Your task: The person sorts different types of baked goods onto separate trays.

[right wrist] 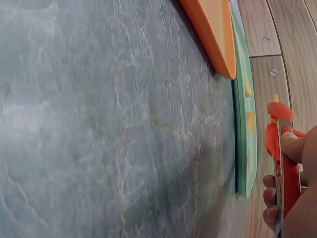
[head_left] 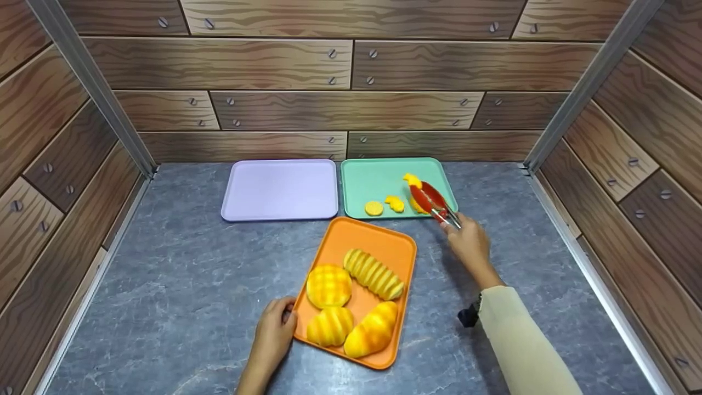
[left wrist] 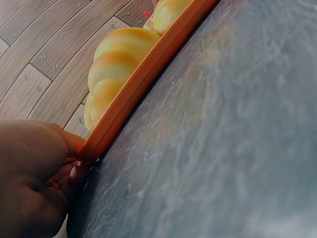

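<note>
Your right hand (head_left: 469, 241) pinches red tongs (head_left: 433, 202) over the green tray (head_left: 378, 178), their tips hiding part of a yellow piece (head_left: 412, 180). Your left hand (head_left: 276, 329) grips the orange tray's (head_left: 351, 236) near corner, fingers tucked under the rim, four bread rolls (head_left: 354, 299) on it, on the counter (head_left: 181, 285).

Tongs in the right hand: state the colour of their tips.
Red tips on metal arms, clearest in the head view.

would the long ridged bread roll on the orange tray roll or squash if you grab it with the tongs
The long ridged roll looks puffy, so probably light and somewhat squashy. Its rounded, elongated shape could roll sideways if nudged. The ridges may give the red tongs some grip.
</note>
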A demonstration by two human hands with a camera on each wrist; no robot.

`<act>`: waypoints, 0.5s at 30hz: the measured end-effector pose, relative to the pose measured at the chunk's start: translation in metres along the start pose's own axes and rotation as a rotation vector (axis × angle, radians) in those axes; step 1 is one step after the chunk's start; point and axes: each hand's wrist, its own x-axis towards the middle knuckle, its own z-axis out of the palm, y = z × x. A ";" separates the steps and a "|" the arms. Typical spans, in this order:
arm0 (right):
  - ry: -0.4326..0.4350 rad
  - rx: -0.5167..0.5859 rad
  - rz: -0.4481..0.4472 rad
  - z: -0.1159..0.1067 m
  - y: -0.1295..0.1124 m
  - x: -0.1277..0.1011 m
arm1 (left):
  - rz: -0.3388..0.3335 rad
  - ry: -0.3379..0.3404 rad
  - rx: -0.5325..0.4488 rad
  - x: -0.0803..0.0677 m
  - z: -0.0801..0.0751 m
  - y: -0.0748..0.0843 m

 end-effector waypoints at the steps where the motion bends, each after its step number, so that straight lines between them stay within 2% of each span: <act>1: 0.010 -0.007 0.009 0.000 0.001 0.000 | 0.004 0.001 0.002 0.000 0.000 0.000; 6: 0.025 -0.050 0.061 -0.001 0.006 0.003 | 0.002 0.002 0.008 0.000 0.000 0.000; 15: -0.010 -0.090 0.105 0.000 0.009 0.005 | 0.017 0.007 -0.016 -0.001 -0.002 0.001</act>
